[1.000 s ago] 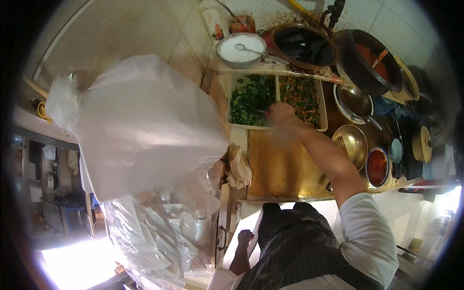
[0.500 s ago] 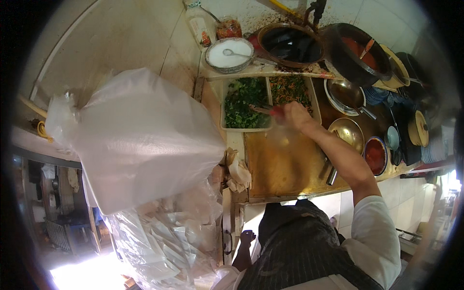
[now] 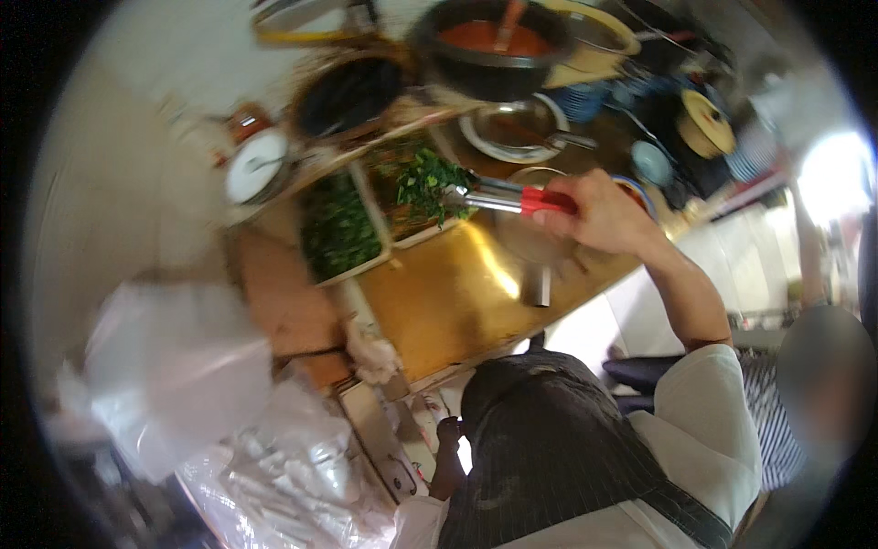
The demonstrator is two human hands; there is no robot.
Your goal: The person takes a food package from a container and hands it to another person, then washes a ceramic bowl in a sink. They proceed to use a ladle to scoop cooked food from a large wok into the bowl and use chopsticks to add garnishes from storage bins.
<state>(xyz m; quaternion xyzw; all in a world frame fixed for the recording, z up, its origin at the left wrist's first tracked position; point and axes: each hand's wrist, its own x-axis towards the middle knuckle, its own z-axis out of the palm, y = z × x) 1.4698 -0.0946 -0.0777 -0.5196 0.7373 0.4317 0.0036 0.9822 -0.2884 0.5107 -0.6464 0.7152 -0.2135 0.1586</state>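
Observation:
My right hand is closed round the red handles of metal tongs. A clump of chopped leafy greens is pinched in the tips, above a container of shredded green and orange vegetables. Beside it on the left is a second container filled with chopped leafy greens. Low by the counter's front edge hangs my left hand, dark and small, away from the food; its fingers do not show clearly. Beneath the right hand lies a round metal pan, partly hidden, its handle jutting toward me.
Behind the containers stand a bowl of white stuff, a dark-filled pan and a black pot of red sauce. A white-rimmed bowl holds a ladle. Plastic bags fill the left. Another person in stripes is at right.
My right hand has lifted the tongs out of the greens and moved right, carrying a clump over the mixed vegetables. The view has turned, and another person shows at right.

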